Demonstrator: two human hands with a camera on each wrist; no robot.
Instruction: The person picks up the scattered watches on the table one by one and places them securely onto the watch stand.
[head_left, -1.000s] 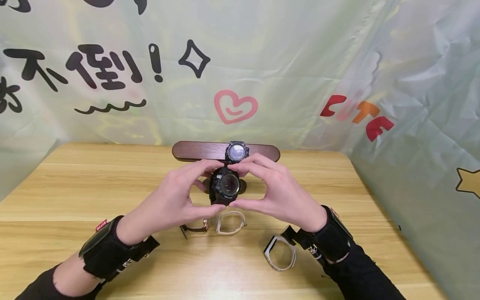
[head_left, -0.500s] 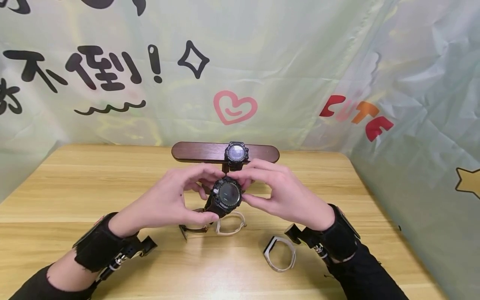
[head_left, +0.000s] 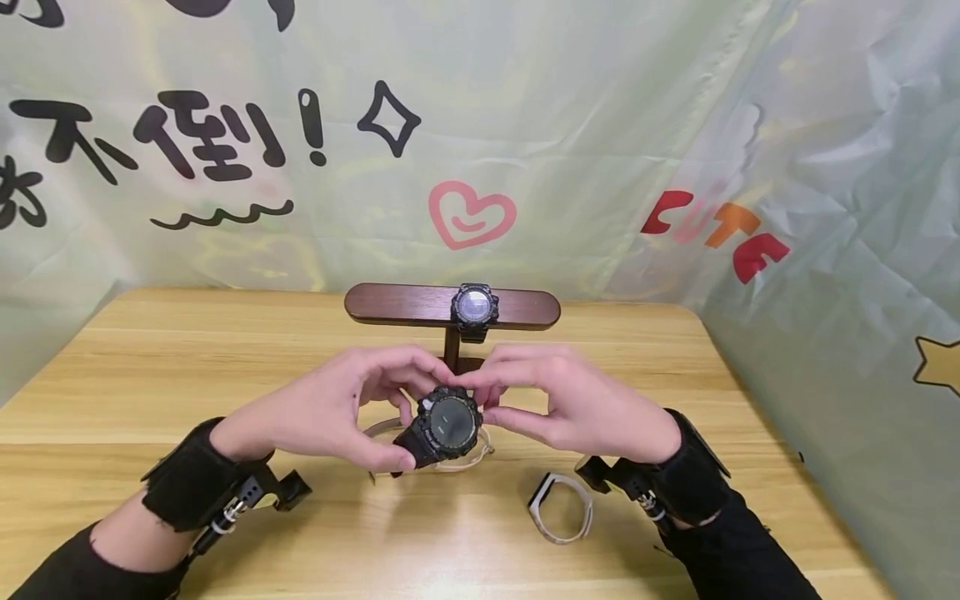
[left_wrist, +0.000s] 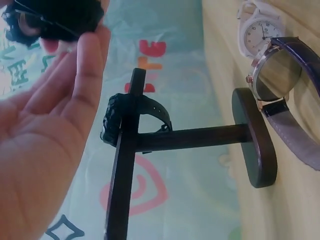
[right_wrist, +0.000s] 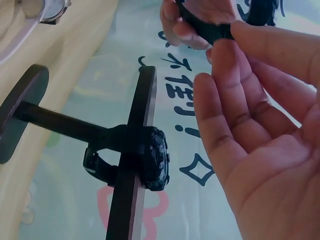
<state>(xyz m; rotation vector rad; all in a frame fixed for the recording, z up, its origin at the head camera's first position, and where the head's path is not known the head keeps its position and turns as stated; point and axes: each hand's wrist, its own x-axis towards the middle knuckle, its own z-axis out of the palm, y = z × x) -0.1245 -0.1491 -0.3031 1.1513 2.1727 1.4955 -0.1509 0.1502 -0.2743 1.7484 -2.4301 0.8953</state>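
At centre, held watch [head_left: 452,421]: pinched by my left hand [head_left: 326,410] and right hand [head_left: 577,404], likely for steadiness.
Bar [head_left: 397,304]: 12 o'clock, second watch [head_left: 474,307] looped round, presumably for display.

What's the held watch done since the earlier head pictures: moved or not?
Yes. In the head view, the held watch has shifted down the picture, widening its gap from the stand's wooden bar.
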